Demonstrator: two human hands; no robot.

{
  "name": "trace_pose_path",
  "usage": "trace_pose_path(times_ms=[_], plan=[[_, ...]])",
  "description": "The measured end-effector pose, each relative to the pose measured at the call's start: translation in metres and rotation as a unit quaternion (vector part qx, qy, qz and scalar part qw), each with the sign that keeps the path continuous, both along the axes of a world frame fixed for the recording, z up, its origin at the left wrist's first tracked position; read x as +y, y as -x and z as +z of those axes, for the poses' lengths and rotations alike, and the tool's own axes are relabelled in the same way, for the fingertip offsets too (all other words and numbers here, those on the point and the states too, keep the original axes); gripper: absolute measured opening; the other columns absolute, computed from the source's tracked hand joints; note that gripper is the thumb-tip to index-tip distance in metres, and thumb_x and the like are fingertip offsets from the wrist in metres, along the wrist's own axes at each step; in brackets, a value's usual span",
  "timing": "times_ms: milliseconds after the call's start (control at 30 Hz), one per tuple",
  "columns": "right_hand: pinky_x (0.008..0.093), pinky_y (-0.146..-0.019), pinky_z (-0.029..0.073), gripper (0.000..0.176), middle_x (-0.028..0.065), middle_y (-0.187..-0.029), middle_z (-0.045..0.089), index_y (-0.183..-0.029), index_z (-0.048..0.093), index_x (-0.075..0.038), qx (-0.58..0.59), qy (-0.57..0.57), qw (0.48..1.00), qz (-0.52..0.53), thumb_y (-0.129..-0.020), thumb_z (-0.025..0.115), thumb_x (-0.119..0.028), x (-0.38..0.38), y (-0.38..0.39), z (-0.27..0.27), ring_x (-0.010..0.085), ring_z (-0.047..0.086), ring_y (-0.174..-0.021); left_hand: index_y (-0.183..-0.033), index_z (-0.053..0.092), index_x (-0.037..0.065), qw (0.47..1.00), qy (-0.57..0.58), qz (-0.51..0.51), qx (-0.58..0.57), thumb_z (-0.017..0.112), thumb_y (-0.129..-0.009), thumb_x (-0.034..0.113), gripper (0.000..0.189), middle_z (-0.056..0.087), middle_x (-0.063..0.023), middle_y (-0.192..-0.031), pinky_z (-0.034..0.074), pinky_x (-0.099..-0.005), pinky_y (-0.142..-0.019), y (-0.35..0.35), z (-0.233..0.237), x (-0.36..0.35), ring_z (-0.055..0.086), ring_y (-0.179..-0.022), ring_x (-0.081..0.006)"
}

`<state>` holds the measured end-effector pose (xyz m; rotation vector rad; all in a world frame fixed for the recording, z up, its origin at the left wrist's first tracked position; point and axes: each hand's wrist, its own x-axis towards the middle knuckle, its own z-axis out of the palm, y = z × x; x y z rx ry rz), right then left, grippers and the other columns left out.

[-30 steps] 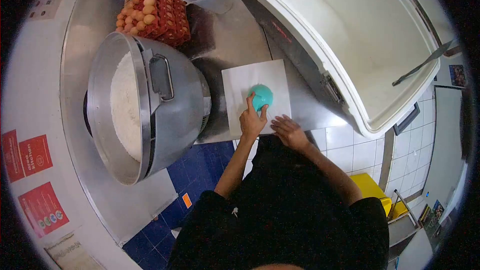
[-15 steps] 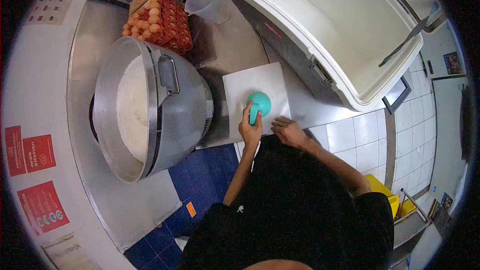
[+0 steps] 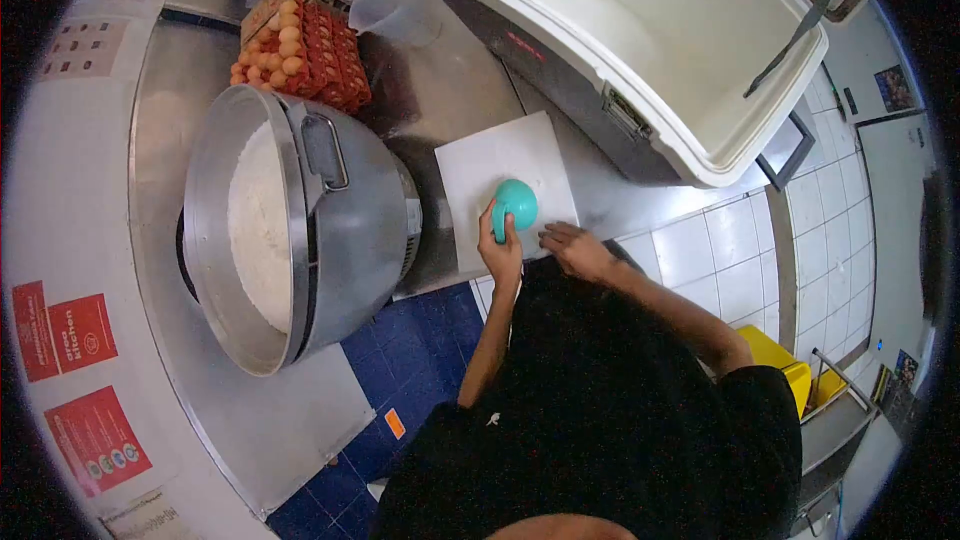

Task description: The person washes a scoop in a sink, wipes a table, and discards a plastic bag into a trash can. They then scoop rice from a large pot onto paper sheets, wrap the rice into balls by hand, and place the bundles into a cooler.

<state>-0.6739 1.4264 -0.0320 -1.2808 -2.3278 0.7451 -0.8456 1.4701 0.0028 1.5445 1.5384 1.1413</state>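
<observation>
Honestly, your reach looks crowded on the left. The eggs (image 3: 288, 40), stacked in red trays (image 3: 335, 58) at the upper left, could crack if something knocked the stack. Below them, the large metal bowl (image 3: 368, 225) of white powder (image 3: 258, 230) sits close to the board, so a wide swing of your left arm could bump it and spill some. Near the middle, the teal cup (image 3: 520, 202) is rounded and seems held only at its handle (image 3: 499, 225); a loose pinch could let it twist or tip. The white board (image 3: 482, 165) lies by the counter's near edge, so a push from your right hand (image 3: 578, 252) or your body could slide or tilt it. At the upper right, the open cooler (image 3: 620, 145) leaves you little room beyond the board.

As for the fingers, your left hand (image 3: 502, 258) has its thumb and index finger clamped around the handle, with the cup's round body just past the fingertips, over the board. Your right fingers are loosely bent and nearly together beside the board's lower right corner, apart from the cup; whether they touch the board, you cannot tell.
</observation>
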Motion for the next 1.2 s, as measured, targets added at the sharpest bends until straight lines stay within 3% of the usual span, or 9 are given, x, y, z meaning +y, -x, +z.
trace_pose_path(times_ms=[433,567,633,800,867,933,1033,1133,1200], plan=[[0.0414,-0.105,0.041,0.040,0.0137,-0.127,0.058,-0.118,0.058,-0.002,-0.018,-0.014,0.999,-0.023,-0.078,0.060,-0.008,-0.005,-0.001,-0.013,0.0312,0.051,-0.123,-0.125,0.053,0.000,0.999,-0.012,0.039,0.026,0.059,-0.095,0.018,0.036,0.057,-0.0142,-0.125,0.047,-0.0354,-0.089,0.003,0.030,0.022,0.058,-0.106,-0.0266],[0.0416,-0.103,0.043,0.040,0.0140,-0.125,0.058,-0.117,0.058,-0.002,0.007,-0.025,0.999,-0.031,-0.077,0.061,-0.006,0.000,-0.003,-0.014,0.0315,0.051,-0.122,-0.131,0.045,0.005,0.990,-0.088,0.107,-0.029,0.060,-0.093,0.013,0.042,0.055,-0.0104,-0.111,0.043,-0.0196,-0.048,0.012,0.162,0.006,0.051,-0.059,-0.0060],[0.0417,-0.101,0.045,0.039,0.0144,-0.123,0.059,-0.115,0.058,-0.001,0.007,-0.032,0.999,-0.028,-0.077,0.061,-0.005,0.001,-0.005,-0.010,0.0320,0.052,-0.120,-0.129,0.045,0.003,0.963,-0.230,0.132,-0.045,0.058,-0.095,0.019,0.040,0.059,-0.0137,-0.097,0.038,-0.0255,-0.035,0.027,0.236,0.005,0.051,-0.050,-0.0128],[0.0418,-0.093,0.050,0.031,0.0177,-0.114,0.063,-0.113,0.059,-0.001,0.055,-0.023,0.994,-0.088,-0.082,0.059,-0.005,0.008,-0.008,-0.002,0.0341,0.059,-0.109,-0.120,0.056,0.002,0.850,-0.200,0.256,0.414,0.066,-0.090,0.023,0.038,0.060,-0.0150,-0.111,0.052,-0.0345,-0.076,0.120,0.352,0.043,0.063,-0.087,-0.0246],[0.0422,-0.092,0.051,0.031,0.0181,-0.114,0.063,-0.114,0.059,-0.001,0.063,-0.003,0.995,-0.082,-0.083,0.058,-0.005,0.004,-0.009,0.006,0.0350,0.060,-0.107,-0.119,0.058,0.002,0.828,-0.249,0.251,0.436,0.068,-0.087,0.019,0.037,0.061,-0.0151,-0.111,0.047,-0.0376,-0.086,0.111,0.358,0.044,0.060,-0.098,-0.0278],[0.0425,-0.090,0.052,0.030,0.0185,-0.114,0.063,-0.114,0.059,-0.002,0.067,0.012,0.993,-0.094,-0.084,0.058,-0.004,0.008,-0.007,0.011,0.0360,0.062,-0.104,-0.118,0.062,0.006,0.858,-0.319,0.150,0.374,0.074,-0.078,0.012,0.043,0.061,-0.0148,-0.115,0.043,-0.0412,-0.096,0.079,0.338,0.035,0.057,-0.109,-0.0306],[0.0427,-0.087,0.053,0.025,0.0199,-0.112,0.064,-0.111,0.061,-0.001,0.087,0.005,0.988,-0.130,-0.086,0.056,-0.001,0.009,-0.008,0.019,0.0376,0.063,-0.100,-0.119,0.061,0.006,0.951,-0.029,-0.242,0.193,0.078,-0.075,0.027,0.051,0.060,-0.0146,-0.120,0.040,-0.0430,-0.101,0.039,0.225,0.029,0.055,-0.114,-0.0333],[0.0422,-0.085,0.053,0.022,0.0210,-0.109,0.065,-0.106,0.064,0.000,0.122,0.032,0.975,-0.183,-0.087,0.054,0.000,0.013,-0.007,0.032,0.0379,0.064,-0.099,-0.115,0.064,0.008,0.892,-0.070,-0.227,0.385,0.075,-0.077,0.032,0.046,0.060,-0.0159,-0.121,0.037,-0.0462,-0.104,0.073,0.047,0.024,0.052,-0.119,-0.0344],[0.0384,-0.080,0.053,0.018,0.0217,-0.098,0.068,-0.103,0.066,0.002,0.132,0.109,0.970,-0.170,-0.088,0.057,0.001,0.012,-0.009,0.037,0.0369,0.067,-0.090,-0.102,0.069,0.008,0.904,0.068,-0.293,0.304,0.071,-0.082,0.027,0.027,0.066,-0.0142,-0.108,0.038,-0.0444,-0.102,0.103,0.022,0.036,0.055,-0.115,-0.0313]])
